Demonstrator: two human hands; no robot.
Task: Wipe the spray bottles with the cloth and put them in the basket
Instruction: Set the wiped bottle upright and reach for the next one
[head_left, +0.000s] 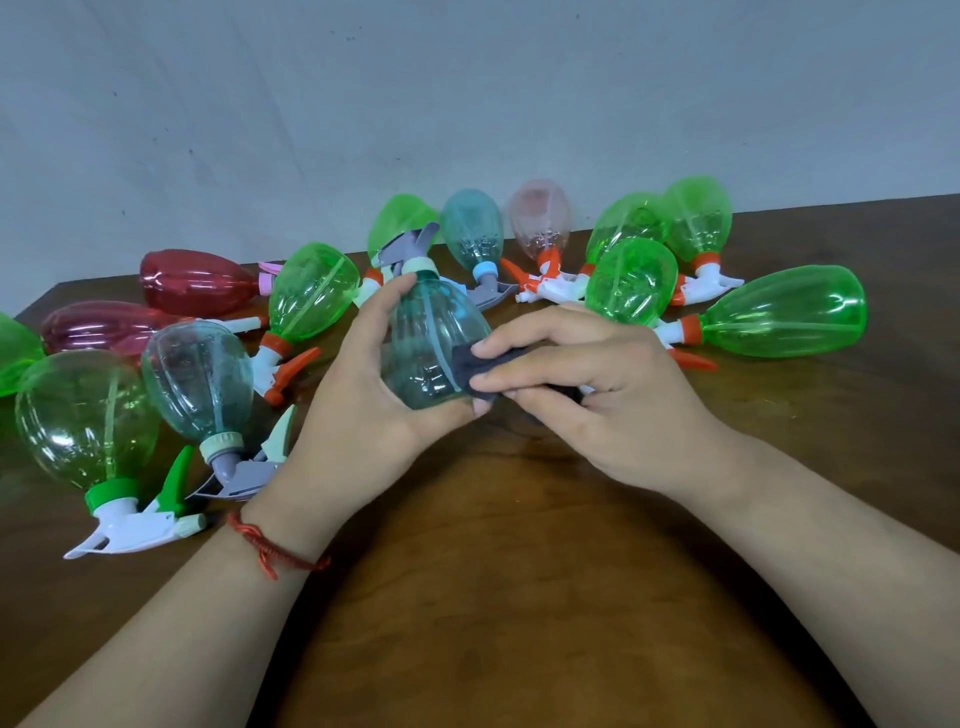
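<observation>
The left hand (371, 379) is gripping a translucent teal plastic spray bottle (431, 338), fingers and thumb curling round its rounded body, and holding it above the brown wooden table (519, 571) with its cream collar and grey trigger head pointing away from the person. The right hand (597, 384) is pinching a small dark grey cloth (475, 364) between thumb and fingers and pressing it against the lower right side of the held bottle, just beside the left hand's fingertips. Other bottles are lying on their sides in an arc behind and beside the hands: a second teal bottle with a grey trigger (197, 374) and a green bottle with a green-and-white trigger (83, 415) near the left wrist, two red bottles (197, 283) behind them, a green bottle with an orange collar (311, 291) just left of the held one, a pale pink bottle (540, 218) by the wall, and a cluster of green bottles (784, 312) beyond the right hand, one sitting close behind its knuckles. A red string bracelet (270, 545) is circling the left wrist
</observation>
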